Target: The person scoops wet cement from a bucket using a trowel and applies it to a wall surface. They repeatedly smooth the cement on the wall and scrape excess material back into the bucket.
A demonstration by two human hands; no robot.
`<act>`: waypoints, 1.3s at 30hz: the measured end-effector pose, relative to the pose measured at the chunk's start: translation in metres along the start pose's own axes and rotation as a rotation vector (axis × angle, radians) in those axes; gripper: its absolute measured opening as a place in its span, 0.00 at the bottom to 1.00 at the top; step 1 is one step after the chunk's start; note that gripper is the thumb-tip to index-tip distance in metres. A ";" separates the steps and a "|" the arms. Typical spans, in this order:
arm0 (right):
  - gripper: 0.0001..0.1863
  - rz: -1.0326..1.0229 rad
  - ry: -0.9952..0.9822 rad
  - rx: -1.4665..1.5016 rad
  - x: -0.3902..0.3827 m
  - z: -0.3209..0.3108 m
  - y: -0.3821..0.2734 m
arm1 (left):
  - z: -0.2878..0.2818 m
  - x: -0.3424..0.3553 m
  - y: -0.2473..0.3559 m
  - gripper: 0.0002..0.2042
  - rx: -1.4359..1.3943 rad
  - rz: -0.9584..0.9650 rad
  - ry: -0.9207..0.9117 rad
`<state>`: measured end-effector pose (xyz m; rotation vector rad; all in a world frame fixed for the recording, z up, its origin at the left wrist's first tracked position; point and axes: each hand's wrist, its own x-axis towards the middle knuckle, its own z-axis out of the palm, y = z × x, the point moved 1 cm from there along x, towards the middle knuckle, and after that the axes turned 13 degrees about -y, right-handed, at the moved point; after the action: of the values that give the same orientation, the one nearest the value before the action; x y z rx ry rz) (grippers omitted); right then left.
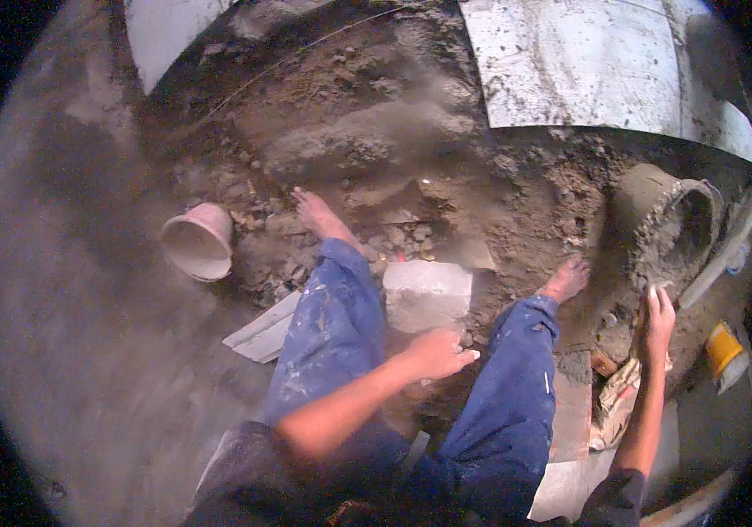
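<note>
My left hand (pixel 436 353) hangs between my knees with loosely bent fingers, a pale tip on one of them, and nothing visible in its grasp. Just beyond it lies a pale rectangular block (pixel 429 294), its near half dusty. On the right, my right hand (pixel 656 321) is closed at the near side of a mortar-crusted bucket (pixel 653 206) that lies tipped over, its mouth to the right. Wet grey mortar (pixel 657 250) coats the bucket's rim and inside. Whatever the right fingers grip is hidden; a thin dark edge shows beside them.
A smaller pale bucket (pixel 198 243) tilts on the left. White boards (pixel 578 70) lie at the far right over rough soil and rubble. A yellow container (pixel 726 356), a crumpled sack (pixel 615 406) and a hose-like pipe (pixel 727 241) are on the right. My bare feet rest on rubble.
</note>
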<state>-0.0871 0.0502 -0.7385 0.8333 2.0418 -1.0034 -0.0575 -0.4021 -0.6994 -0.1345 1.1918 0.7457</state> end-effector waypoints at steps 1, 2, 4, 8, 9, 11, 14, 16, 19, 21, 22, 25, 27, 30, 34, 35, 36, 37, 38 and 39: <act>0.22 -0.001 0.053 0.109 -0.002 0.003 0.018 | -0.003 0.003 -0.001 0.38 0.104 0.017 -0.024; 0.21 -0.013 0.020 0.203 -0.004 0.008 0.024 | 0.002 0.012 -0.011 0.39 0.135 0.031 0.039; 0.18 -0.022 -0.032 0.377 -0.016 0.009 0.036 | 0.013 0.025 -0.028 0.40 0.202 0.072 0.147; 0.17 -0.202 0.258 -0.201 -0.051 0.006 0.062 | 0.008 0.024 -0.023 0.39 0.219 -0.056 -0.059; 0.17 -0.405 0.313 -0.639 -0.069 0.006 0.038 | -0.001 0.019 -0.017 0.38 0.198 -0.054 -0.086; 0.17 -0.488 0.321 -0.900 -0.110 -0.005 0.038 | -0.013 0.005 -0.003 0.37 0.151 -0.030 -0.152; 0.20 -0.235 0.166 -0.202 -0.148 0.028 -0.054 | -0.005 0.001 -0.021 0.35 0.150 0.097 -0.039; 0.22 -0.192 0.046 -0.186 -0.174 0.049 -0.089 | -0.006 -0.005 -0.016 0.34 0.183 0.112 -0.052; 0.26 -0.015 -0.227 -0.091 -0.192 0.099 -0.167 | -0.009 -0.018 -0.009 0.31 0.230 0.128 -0.081; 0.26 -0.058 -0.448 -0.157 -0.173 0.144 -0.245 | 0.002 -0.030 -0.013 0.30 0.185 0.120 0.109; 0.25 -0.092 -0.568 -0.188 -0.158 0.170 -0.282 | -0.007 -0.036 -0.012 0.30 0.183 0.114 -0.002; 0.24 -0.423 -0.759 -0.043 -0.097 0.269 -0.337 | -0.008 -0.042 -0.016 0.28 0.296 0.121 0.118; 0.26 -0.423 -0.956 0.169 -0.032 0.344 -0.355 | -0.021 -0.029 -0.015 0.27 0.204 0.095 -0.075; 0.18 0.218 -1.251 1.006 0.012 0.423 -0.383 | -0.020 -0.027 0.006 0.28 0.164 0.215 -0.066; 0.18 -0.107 -1.052 0.510 -0.063 0.399 -0.347 | -0.020 -0.035 -0.007 0.30 0.075 0.214 -0.039; 0.20 -0.110 -0.989 0.515 -0.083 0.362 -0.330 | -0.022 -0.038 -0.010 0.30 0.058 0.213 -0.027; 0.22 -0.113 -0.907 0.512 -0.100 0.321 -0.312 | -0.021 -0.040 -0.010 0.31 0.055 0.219 -0.027; 0.25 -0.116 -0.818 0.505 -0.117 0.277 -0.294 | -0.023 -0.043 -0.009 0.31 0.051 0.230 -0.026; 0.26 -0.131 -0.673 0.357 -0.135 0.225 -0.274 | -0.026 -0.046 -0.011 0.31 0.045 0.230 -0.020; 0.24 -0.106 -0.480 0.342 -0.163 0.178 -0.242 | -0.029 -0.047 -0.014 0.32 0.041 0.236 -0.021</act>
<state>-0.1327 -0.2559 -0.5946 0.5796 1.5399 -1.4787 -0.0800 -0.4472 -0.6734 0.0488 1.2143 0.9258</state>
